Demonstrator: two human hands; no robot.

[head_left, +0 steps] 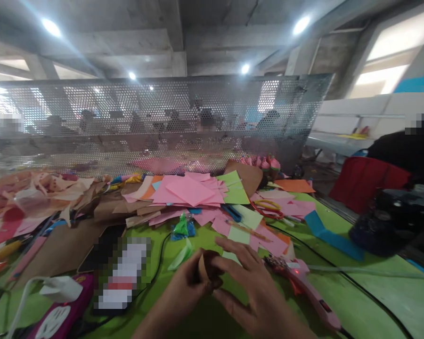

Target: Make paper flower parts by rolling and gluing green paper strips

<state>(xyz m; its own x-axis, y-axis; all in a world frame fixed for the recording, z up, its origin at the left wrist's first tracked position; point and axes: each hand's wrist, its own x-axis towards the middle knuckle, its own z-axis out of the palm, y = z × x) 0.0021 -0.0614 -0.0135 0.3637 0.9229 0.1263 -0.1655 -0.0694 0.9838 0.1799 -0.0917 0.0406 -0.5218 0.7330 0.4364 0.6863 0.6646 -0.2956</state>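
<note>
In the lower middle, my left hand (188, 281) pinches a small curled piece of brown paper (203, 269). My right hand (249, 285) meets it from the other side, its thumb and bent fingers around the piece's edge and the other fingers raised apart. My fingers partly hide the paper. Just right of my right hand lies a pink corded tool (313, 294) with a red light and a switch on its handle; glue-like clutter surrounds its tip. Beyond my left hand are a pale green scrap (182, 254) and a small bag with a green item (182, 227).
Pink paper sheets (189, 188) pile up before a perforated metal screen (144, 122). Scissors (268, 205), a blue cutter (232, 213) and a blue strip (334, 235) lie rightward. A phone (122, 273), power strip (65, 308) and brown paper occupy the left. A person (406, 146) sits at right.
</note>
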